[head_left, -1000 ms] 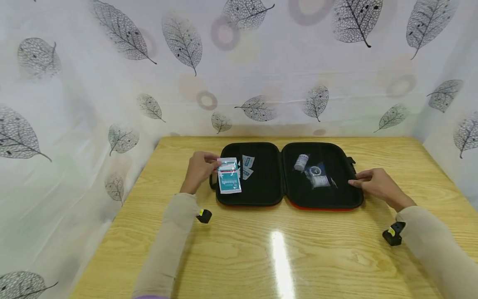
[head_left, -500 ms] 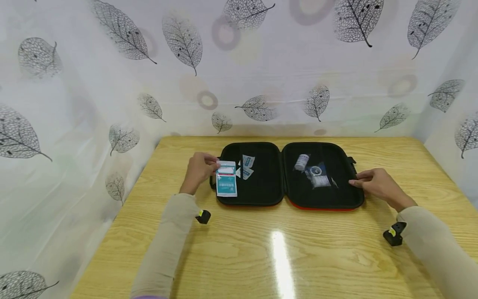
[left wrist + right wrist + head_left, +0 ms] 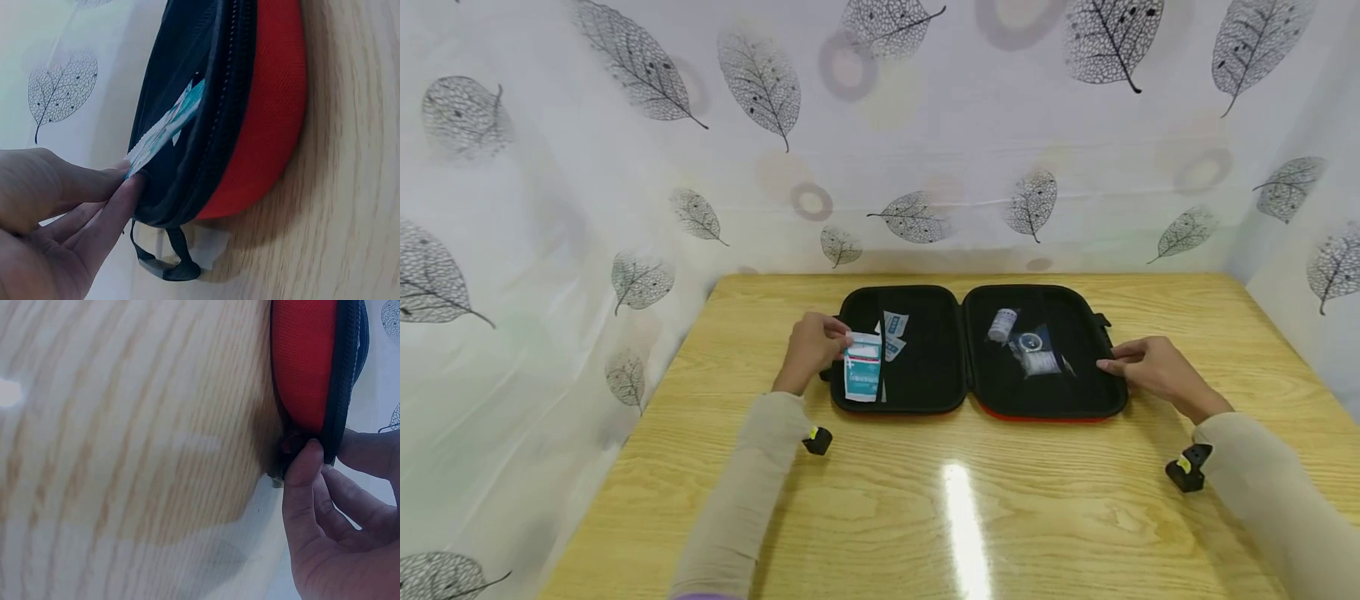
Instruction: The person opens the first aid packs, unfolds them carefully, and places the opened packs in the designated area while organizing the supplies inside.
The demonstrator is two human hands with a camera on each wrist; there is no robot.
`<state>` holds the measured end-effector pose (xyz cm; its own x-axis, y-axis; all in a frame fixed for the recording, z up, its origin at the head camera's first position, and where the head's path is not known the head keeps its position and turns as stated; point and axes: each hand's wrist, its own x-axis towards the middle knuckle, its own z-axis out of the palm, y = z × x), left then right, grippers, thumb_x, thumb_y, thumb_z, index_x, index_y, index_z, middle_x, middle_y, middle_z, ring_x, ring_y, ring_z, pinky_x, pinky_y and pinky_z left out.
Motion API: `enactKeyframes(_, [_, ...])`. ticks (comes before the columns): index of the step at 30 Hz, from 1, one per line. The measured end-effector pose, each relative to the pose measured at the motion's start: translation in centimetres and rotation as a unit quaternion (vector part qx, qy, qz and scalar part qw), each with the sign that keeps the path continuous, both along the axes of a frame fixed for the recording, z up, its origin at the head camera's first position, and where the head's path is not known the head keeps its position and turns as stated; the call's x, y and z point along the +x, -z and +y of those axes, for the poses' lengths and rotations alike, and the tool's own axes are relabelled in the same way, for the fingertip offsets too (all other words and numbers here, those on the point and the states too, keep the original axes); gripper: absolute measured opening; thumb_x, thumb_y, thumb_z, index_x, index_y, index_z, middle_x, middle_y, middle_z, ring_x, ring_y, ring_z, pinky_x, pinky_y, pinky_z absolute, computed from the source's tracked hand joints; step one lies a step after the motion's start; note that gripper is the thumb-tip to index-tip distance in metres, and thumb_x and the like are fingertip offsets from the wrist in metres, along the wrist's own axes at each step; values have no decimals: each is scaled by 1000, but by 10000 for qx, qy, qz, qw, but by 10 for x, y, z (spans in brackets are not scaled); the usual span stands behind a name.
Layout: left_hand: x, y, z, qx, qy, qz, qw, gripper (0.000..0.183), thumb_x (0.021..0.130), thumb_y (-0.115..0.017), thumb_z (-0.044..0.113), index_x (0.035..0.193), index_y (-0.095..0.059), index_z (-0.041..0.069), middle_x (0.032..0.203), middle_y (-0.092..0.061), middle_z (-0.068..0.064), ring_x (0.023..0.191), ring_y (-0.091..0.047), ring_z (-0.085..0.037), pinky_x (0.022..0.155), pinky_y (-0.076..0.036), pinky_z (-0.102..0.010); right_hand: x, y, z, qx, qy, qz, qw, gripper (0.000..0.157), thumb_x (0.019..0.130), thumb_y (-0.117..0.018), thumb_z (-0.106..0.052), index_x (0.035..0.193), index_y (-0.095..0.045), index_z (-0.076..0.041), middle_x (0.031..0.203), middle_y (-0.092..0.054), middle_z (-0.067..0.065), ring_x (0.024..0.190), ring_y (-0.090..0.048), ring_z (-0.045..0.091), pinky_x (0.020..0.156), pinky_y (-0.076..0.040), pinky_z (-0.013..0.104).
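Observation:
An unfolded zip case (image 3: 925, 379), black inside with a red shell, lies on the table. My left hand (image 3: 814, 348) pinches a teal-and-white sachet (image 3: 862, 379) by its top end, over the case's left half. In the left wrist view that sachet (image 3: 165, 128) slants down past the zipped rim. My right hand (image 3: 1157, 375) grips the outer edge of the right half; in the right wrist view thumb and fingers take the rim (image 3: 340, 381) between them. Two small white-and-blue packets (image 3: 893, 335) lie in the left half, partly covered by a dark strap.
In the right half sit a small white roll (image 3: 1003, 325) and a clear bag with a round item (image 3: 1033, 354). A black handle loop (image 3: 165, 262) hangs off the left end. Leaf-print curtain (image 3: 880, 150) stands behind the wooden table (image 3: 887, 500).
My left hand has lowered the sachet further into the left half and shifted slightly right, bringing it up to the strap. The right hand keeps its grip on the rim.

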<state>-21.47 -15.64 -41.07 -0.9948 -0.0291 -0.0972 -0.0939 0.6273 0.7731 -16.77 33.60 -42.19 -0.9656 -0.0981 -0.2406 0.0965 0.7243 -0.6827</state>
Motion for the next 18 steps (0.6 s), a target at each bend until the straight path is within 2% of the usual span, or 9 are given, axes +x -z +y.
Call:
enactKeyframes(5, [0,2,5,28,140,-11,9999,13,93,-73,2,105,-74,-2,94,-75,-15,71,-72,-21,65,-61,-29,0,0,-1,11,16,-3,10000,73,99,-66,-38,135,-47,23,122,-62,37,89,-69,24,69,-58,32])
enactKeyframes(11, [-1,6,12,-26,312,24,9995,12,91,-74,2,103,-75,-2,91,-75,-14,67,-72,-20,64,-61,-30,0,-1,-1,37,25,6,10000,71,100,-66,-36,134,-47,24,120,-63,36,87,-69,23,69,-57,33])
enactKeyframes(18, [0,10,21,-54,368,-19,9993,13,92,-74,3,103,-76,-1,90,-75,-13,65,-71,-17,62,-60,-29,-1,0,0,164,39,7,9999,74,100,-65,-38,136,-46,23,125,-60,39,96,-69,33,77,-58,42])
